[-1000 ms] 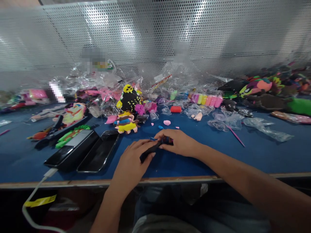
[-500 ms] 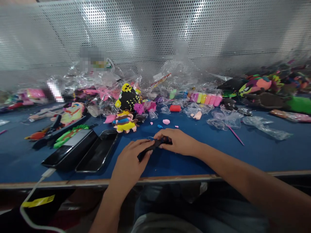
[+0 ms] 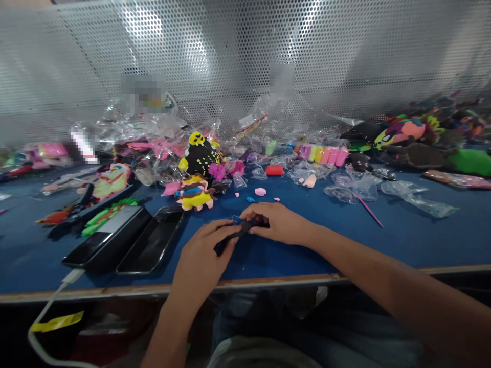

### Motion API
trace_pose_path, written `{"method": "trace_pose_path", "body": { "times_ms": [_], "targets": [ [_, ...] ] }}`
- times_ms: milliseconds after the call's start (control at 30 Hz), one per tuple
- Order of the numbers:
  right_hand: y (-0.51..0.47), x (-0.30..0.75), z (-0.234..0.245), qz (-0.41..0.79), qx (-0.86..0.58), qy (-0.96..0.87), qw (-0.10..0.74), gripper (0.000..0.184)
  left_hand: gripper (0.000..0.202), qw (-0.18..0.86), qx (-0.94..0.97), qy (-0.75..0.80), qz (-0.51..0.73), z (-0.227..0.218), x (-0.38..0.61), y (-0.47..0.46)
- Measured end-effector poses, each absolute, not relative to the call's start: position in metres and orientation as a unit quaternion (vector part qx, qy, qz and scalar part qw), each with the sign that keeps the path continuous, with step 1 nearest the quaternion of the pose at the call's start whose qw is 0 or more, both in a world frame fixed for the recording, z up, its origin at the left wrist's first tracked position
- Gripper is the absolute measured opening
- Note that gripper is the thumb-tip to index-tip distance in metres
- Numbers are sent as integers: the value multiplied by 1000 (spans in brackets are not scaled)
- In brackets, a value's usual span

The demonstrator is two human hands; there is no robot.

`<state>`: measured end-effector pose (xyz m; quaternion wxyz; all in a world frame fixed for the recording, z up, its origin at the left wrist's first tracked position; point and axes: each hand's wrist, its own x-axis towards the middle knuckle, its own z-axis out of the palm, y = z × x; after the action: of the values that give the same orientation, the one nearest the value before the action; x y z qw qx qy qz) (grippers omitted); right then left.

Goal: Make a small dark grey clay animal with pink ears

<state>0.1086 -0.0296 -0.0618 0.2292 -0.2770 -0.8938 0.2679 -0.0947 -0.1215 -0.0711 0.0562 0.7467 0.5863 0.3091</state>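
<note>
Just above the blue table, both hands hold a long, dark piece of black modelling clay (image 3: 242,231). My left hand (image 3: 205,249) is closed around its near left end, thumb below and fingers on top. At the far right end, my right hand (image 3: 270,222) pinches it with bent fingers, which partly hide that end. A thin pale loop (image 3: 236,219) sticks up beside the clay; its material I cannot make out. Beyond my fingers lie a small blue clay bit (image 3: 250,199) and a pink clay piece (image 3: 260,191).
Left of my hands are a phone (image 3: 151,243) and a black device (image 3: 103,237) with a white cable (image 3: 46,312). Behind stand a yellow and brown clay figure (image 3: 196,193) and a red clay block (image 3: 274,170). A purple stick (image 3: 368,210) lies to the right.
The view has shifted slightly. Both hands keep hold of the black clay; its middle now looks a little narrower and more bent between my fingers, and the thin loop shows more clearly.
</note>
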Motion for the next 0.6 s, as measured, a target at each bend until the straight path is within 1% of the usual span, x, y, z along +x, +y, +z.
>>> {"method": "trace_pose_path", "body": {
  "times_ms": [100, 233, 500, 600],
  "targets": [
    [-30, 109, -62, 274, -277, -893, 227, 32, 23, 51, 746, 588, 308, -72, -94, -122],
    [-30, 110, -63, 288, -279, -886, 233, 32, 25, 50, 744, 587, 316, -72, -94, -122],
    [-30, 109, -61, 293, -278, -887, 224, 22, 22, 49, 745, 587, 313, -69, -93, -124],
    [-31, 109, -61, 301, -274, -884, 230, 20, 27, 51, 743, 585, 321, -69, -94, -123]
  ]
}}
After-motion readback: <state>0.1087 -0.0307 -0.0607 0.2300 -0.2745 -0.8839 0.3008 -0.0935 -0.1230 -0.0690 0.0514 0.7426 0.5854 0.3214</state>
